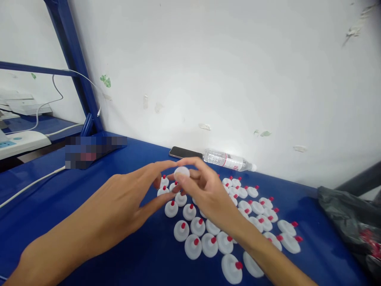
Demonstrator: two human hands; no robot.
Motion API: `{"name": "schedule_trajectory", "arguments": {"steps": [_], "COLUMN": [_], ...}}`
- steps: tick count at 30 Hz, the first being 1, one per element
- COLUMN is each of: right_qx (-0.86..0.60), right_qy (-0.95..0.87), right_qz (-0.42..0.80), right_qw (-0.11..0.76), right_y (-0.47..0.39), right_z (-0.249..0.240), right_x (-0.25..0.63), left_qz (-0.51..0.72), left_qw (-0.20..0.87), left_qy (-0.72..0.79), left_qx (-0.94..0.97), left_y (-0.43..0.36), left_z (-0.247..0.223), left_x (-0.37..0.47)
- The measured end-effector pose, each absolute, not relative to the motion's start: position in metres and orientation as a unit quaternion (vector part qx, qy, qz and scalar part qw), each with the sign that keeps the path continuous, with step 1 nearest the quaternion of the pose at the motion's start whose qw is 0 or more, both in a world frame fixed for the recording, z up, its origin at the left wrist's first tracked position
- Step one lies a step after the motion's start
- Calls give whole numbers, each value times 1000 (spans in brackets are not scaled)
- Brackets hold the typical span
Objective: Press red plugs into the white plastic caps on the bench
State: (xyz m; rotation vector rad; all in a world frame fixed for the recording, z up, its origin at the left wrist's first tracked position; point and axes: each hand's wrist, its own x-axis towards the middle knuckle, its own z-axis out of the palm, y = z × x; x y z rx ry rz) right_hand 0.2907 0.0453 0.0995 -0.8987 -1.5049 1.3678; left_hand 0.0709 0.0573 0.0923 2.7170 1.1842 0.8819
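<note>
My right hand [205, 186] pinches a small white round piece [181, 172] between its thumb and fingers, above the blue table. Close beside it on the left, my left hand [143, 190] has its thumb and fingers apart in a curve, with its fingertips near the piece and the right fingers. Nothing shows held in the left hand. Beneath and around both hands lie several white discs [193, 247] with red tips, spread over the middle and right of the table. Some discs are hidden behind my right hand and forearm.
A phone [186, 153] and a clear plastic bottle [228, 160] lie along the wall. At the right edge is a dark plastic bag [342, 218] with red pieces. A white power strip [24, 143] and cables are on the left, near a blue frame [71, 51].
</note>
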Motion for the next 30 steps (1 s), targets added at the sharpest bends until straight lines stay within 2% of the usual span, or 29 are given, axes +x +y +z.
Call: {"name": "schedule_trajectory", "arguments": {"steps": [5, 8, 14, 19, 30], "right_qx": [-497, -536, -569, -582, -573], "right_qy": [-626, -650, -716, -751, -770], "right_qz": [397, 335, 187, 157, 164], "right_qw": [451, 423, 357, 269, 226], "right_y": [66, 73, 77, 75, 70], "right_z": [92, 87, 82, 82, 83], "right_x": [311, 319, 324, 320, 315], "left_qz": [215, 182, 191, 185, 176], "left_qw": [-1, 13, 38, 44, 46], "left_qy": [440, 433, 416, 410, 406], "left_qx": [872, 883, 888, 892, 896], "left_y": [66, 68, 69, 69, 68], "left_z": [86, 83, 82, 80, 78], "left_x": [67, 65, 64, 64, 63]}}
